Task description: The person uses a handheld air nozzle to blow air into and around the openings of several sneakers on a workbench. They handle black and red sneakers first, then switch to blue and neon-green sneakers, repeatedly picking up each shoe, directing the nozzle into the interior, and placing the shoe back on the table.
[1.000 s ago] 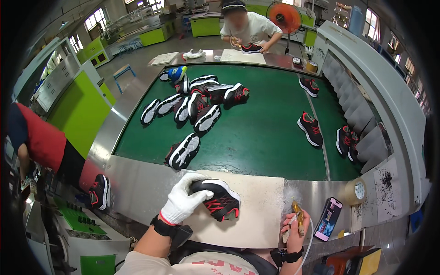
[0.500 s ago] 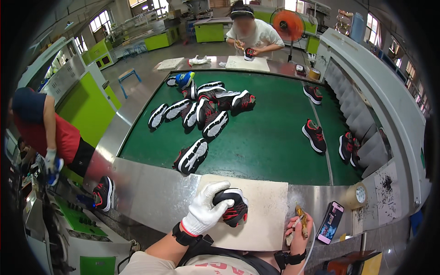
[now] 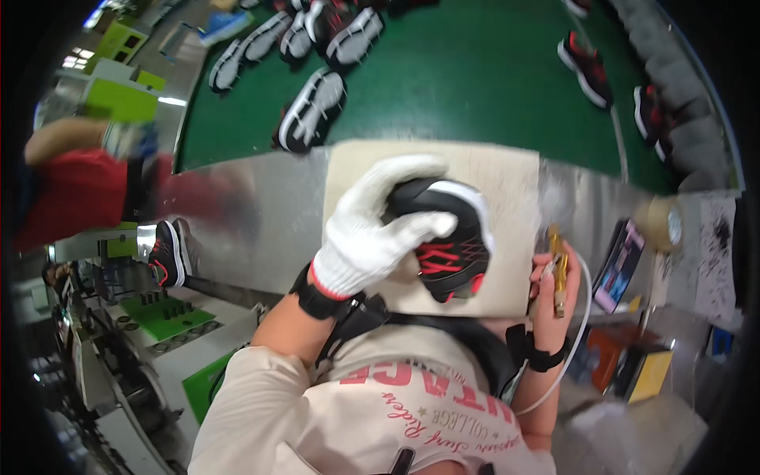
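While gripped, shoe (image 3: 447,245) seemingly points toe-down

Your left hand (image 3: 372,229) wears a white knit glove with a red cuff edge, fingers spread and curled downward in a grasp, palm facing down. A black strap circles that wrist, and your bare forearm rises from the lower edge, bent at the elbow. Your right hand (image 3: 554,277) is bare, fingers closed in a grip, with a black band on its wrist, forearm running almost straight up.
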